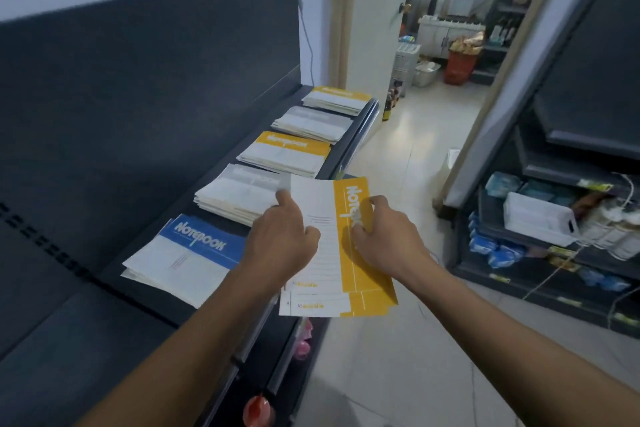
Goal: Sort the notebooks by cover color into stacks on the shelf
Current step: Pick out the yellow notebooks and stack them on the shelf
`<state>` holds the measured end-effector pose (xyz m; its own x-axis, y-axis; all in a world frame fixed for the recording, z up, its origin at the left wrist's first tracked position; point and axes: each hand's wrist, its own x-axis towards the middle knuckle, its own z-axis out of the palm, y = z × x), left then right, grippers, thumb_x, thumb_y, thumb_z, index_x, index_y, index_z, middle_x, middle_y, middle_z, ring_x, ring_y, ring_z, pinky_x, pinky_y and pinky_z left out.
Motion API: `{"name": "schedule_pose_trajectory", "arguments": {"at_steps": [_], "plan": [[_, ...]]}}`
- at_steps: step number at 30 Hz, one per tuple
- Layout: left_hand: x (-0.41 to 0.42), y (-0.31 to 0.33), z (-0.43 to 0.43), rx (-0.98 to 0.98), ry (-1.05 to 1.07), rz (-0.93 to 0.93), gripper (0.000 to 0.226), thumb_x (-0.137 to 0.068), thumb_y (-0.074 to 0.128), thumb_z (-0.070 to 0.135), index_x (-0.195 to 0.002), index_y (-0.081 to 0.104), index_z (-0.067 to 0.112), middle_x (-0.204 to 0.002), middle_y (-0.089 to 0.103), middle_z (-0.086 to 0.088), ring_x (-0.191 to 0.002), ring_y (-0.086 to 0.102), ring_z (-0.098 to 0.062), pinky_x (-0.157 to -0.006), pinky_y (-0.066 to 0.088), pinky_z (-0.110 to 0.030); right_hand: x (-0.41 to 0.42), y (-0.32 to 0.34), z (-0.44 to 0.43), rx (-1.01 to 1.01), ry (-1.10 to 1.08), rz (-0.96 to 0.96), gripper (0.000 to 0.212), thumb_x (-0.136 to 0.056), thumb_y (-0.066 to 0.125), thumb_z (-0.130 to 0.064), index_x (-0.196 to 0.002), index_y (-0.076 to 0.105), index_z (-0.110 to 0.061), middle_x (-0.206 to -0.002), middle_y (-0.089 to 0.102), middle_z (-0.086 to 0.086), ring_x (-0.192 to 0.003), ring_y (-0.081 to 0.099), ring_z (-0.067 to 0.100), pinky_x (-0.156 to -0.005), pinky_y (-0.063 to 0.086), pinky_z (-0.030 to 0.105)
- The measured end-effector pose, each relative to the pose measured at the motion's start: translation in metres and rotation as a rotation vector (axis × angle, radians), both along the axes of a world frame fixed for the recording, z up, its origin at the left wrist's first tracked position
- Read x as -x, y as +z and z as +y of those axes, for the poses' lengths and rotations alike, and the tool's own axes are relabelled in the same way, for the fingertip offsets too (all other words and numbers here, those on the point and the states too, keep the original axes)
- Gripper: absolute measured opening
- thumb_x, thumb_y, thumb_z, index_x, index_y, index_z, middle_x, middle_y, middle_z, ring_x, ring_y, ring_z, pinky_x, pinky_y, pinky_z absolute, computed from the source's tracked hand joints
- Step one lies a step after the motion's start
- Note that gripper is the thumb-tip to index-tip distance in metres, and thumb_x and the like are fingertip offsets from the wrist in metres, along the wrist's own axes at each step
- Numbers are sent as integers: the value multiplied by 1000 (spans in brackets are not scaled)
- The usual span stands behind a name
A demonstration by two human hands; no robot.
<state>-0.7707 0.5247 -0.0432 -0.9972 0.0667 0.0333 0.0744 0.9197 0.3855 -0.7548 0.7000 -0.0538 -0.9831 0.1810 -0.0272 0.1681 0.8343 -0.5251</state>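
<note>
Both hands are gripping the yellow notebooks (349, 253) between them, left hand (282, 241) pinching the white side, right hand (386, 236) the yellow edge, beside the shelf (332, 163).

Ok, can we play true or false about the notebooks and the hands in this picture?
1. The left hand and the right hand both hold the yellow notebooks. True.
2. The stack nearest the person is red. False: it is the blue stack.
3. Five stacks lie in a row on the shelf. True.
4. The farthest stack has a grey cover on top. False: its top cover is yellow.
</note>
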Motion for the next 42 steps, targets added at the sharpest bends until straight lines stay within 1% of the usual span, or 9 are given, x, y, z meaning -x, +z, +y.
{"name": "schedule_pose_trajectory", "arguments": {"at_steps": [7,11,17,21,25,29,34,37,42], "plan": [[70,-3,69,-76,84,-30,52,-91,61,40,-127,33,14,-111,63,-6,-92,61,-26,-69,47,-35,77,2,74,55,71,-19,46,-98,51,-35,-138,40,-15,-117,66,12,-90,62,29,-72,45,35],[104,-4,100,-72,151,-18,45,-89,63,41,-114,33,18,-103,62,-5,-86,59,-25,-67,46,-35,124,0,110,86,142,-25,43,-96,53,-33,-134,43,-16,-120,63,11,-102,63,31,-73,43,34],[148,-1,123,-71,272,-17,50,-90,63,42,-124,37,16,-107,62,-7,-91,61,-26,-72,52,-37,190,0,132,128,260,-62,39,-96,54,-31,-130,45,-15,-117,67,8,-95,61,27,-77,46,36],[184,-1,124,-102,341,24,48,-89,63,41,-125,41,17,-101,64,-3,-92,60,-25,-74,52,-39,245,-2,132,150,332,-69,35,-94,51,-34,-126,44,-22,-105,61,0,-96,62,26,-90,52,49],[227,-12,122,-90,409,47,43,-90,62,40,-119,40,17,-86,61,0,-84,59,-23,-67,47,-37,303,-15,126,129,389,-68,28,-93,52,-37,-117,41,-28,-89,52,-10,-81,57,15,-76,54,43],[267,-18,118,-46,521,7,46,-91,61,43,-120,38,16,-80,54,2,-77,55,-23,-62,44,-36,358,-19,116,69,437,-99,32,-92,52,-37,-121,44,-24,-85,49,-10,-71,50,8,-59,45,32],[298,-29,104,-130,659,9,44,-88,62,43,-116,39,18,-85,60,-1,-78,58,-23,-58,45,-35,411,-19,91,12,520,-107,35,-93,54,-37,-123,50,-18,-86,46,-9,-80,52,18,-65,45,34],[305,-35,92,-143,763,-10,49,-88,64,48,-119,41,18,-97,60,-2,-90,60,-28,-63,43,-35,429,-21,68,-2,603,-112,34,-92,56,-33,-122,53,-17,-93,53,-5,-83,55,20,-66,45,34],[299,-49,73,-154,929,28,47,-88,65,45,-120,45,16,-95,64,-2,-87,61,-25,-62,42,-33,442,-30,27,1,763,-130,36,-93,56,-29,-125,54,-11,-109,56,3,-86,63,23,-68,51,34]]}}
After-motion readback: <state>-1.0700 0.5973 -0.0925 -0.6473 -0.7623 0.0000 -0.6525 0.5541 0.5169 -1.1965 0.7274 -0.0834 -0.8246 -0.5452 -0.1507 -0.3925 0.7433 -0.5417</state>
